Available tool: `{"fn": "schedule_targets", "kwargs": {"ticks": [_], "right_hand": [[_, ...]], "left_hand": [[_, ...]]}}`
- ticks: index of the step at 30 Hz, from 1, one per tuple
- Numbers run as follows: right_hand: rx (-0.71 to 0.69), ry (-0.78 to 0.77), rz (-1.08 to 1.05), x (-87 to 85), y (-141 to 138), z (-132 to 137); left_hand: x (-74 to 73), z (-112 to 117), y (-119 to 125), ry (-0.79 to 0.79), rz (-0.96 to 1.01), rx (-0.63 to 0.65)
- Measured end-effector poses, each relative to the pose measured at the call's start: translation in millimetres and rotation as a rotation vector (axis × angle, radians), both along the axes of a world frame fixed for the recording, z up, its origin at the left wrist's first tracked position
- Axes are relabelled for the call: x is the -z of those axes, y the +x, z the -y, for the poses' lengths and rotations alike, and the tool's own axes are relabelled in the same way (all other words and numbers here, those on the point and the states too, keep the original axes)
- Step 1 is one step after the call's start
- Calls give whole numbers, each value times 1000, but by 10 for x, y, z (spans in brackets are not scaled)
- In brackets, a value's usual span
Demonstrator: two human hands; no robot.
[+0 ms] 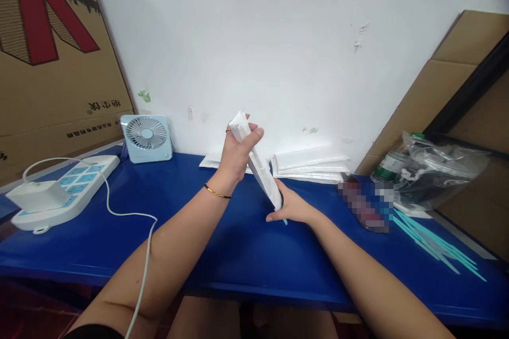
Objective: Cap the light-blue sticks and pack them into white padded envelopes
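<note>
One long white padded paper envelope (258, 164) slants between two hands above the glossy blue table (222, 243): the left hand (237, 152) is curled tight around its crumpled upper end, and the right hand (289, 206) cups its lower end, fingers partly closed, with a thin teal stick beneath. Beyond the right hand lie two flat stacks of white envelopes (310, 165); well to the left of the left hand stand one small square pale-blue plastic fan (146, 137) and one white power strip (66, 190)

Bright, even light; soft shadows, wide-angle bending at edges, one pixelated patch.
</note>
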State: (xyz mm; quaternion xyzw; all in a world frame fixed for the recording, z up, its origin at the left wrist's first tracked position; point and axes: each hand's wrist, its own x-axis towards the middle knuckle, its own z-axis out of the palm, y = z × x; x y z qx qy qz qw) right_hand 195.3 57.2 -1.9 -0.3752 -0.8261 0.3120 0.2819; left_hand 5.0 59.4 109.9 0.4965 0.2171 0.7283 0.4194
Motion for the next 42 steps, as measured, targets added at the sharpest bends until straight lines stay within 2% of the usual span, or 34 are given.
{"fn": "schedule_targets", "kwargs": {"ticks": [4, 14, 17, 20, 22, 24, 27, 30, 32, 35, 38, 42], "right_hand": [[67, 57, 80, 65, -34, -17], [32, 98, 260, 83, -26, -31], [6, 114, 316, 50, -13, -6], [-50, 152, 379, 8, -10, 31], [-115, 165, 407, -12, -28, 65], [-176, 161, 429, -24, -59, 107], [-211, 134, 447, -53, -82, 154], [-130, 148, 357, -120, 0, 126], [-11, 199, 272, -169, 118, 62], [111, 206, 254, -196, 299, -47], [124, 127, 290, -150, 361, -106], [94, 71, 295, -68, 281, -102]], "left_hand": [[-124, -53, -153, 6, 5, -19], [-572, -7, -635, 71, -140, -141], [-680, 16, -696, 125, -231, -187], [-694, -12, -713, 184, -421, -245], [-605, -64, -715, 198, -656, -273], [-425, -134, -727, 178, -984, -253], [-35, -246, -801, 102, -1484, -134], [348, -322, -942, -112, -1824, 47], [522, -341, -1016, -241, -1900, 125], [648, -333, -976, -220, -1800, 138], [692, -300, -735, -122, -1668, 127], [737, -227, -385, -135, -1720, 356]]}}
